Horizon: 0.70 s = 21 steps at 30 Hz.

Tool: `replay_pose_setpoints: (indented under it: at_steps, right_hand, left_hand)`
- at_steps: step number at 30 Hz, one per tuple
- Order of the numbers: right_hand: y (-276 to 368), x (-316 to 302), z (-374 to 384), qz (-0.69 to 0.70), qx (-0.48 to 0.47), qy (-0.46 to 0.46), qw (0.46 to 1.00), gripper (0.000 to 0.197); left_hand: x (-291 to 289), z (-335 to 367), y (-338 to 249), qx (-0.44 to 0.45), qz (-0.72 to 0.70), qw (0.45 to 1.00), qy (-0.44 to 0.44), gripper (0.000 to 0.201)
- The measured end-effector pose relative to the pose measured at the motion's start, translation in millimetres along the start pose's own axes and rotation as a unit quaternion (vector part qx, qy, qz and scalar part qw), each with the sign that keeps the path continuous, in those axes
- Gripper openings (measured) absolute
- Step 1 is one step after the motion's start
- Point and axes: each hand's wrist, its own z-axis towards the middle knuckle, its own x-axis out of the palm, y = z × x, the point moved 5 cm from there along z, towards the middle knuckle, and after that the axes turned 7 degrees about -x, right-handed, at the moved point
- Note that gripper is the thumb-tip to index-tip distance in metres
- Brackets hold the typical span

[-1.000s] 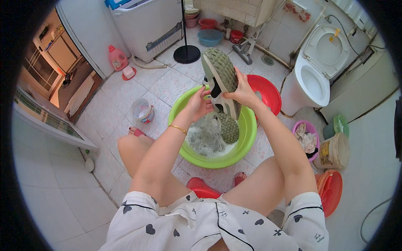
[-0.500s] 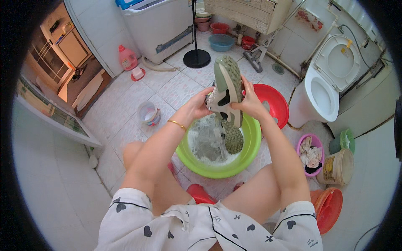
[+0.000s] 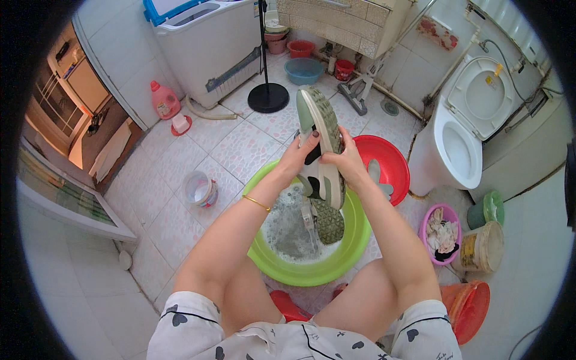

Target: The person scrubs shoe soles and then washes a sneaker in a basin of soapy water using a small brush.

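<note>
A green and white sneaker [image 3: 324,174] is held up on its side between my two hands, its patterned green sole turned to the right. My left hand [image 3: 298,153] closes on its upper side, thumb across the shoe. From the sole side my right hand [image 3: 348,159] grips it, fingers partly hidden behind. Below hangs the lime-green basin [image 3: 358,240] standing on the floor, with foamy grey water [image 3: 288,231] in it. A second green-soled sneaker [image 3: 329,222] lies in that water, partly covered by the held one.
Right of the basin stands a red basin [image 3: 396,162] with grey pieces inside. A toilet [image 3: 447,150], pink basket [image 3: 457,219] of cloth and buckets [image 3: 480,246] line the right. At left are a small tub [image 3: 200,188], pink bottle [image 3: 164,101], and stand base [image 3: 268,98].
The view has shifted, so the room's things sit differently in the picture. The held sneaker has turned slightly, and my left thumb now lies across its side.
</note>
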Motion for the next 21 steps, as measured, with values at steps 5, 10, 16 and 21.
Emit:
replay_pose_setpoints:
  at_steps: [5,10,16,21]
  right_hand:
    - [-15,11,10,0.038,0.02,-0.034,0.998,0.083]
    - [-6,30,5,0.181,0.078,0.021,0.98,0.086]
    - [7,32,-4,0.235,0.137,0.036,0.962,0.054]
    - [2,27,-4,0.237,0.135,0.06,0.96,0.055]
  left_hand:
    - [-7,11,-5,0.05,0.004,0.994,-0.097,0.069]
    - [-23,13,-16,0.102,0.276,0.916,-0.272,0.071]
    - [-8,9,-30,0.186,0.359,0.868,-0.287,0.063]
    - [-3,12,-25,0.22,0.339,0.874,-0.269,0.057]
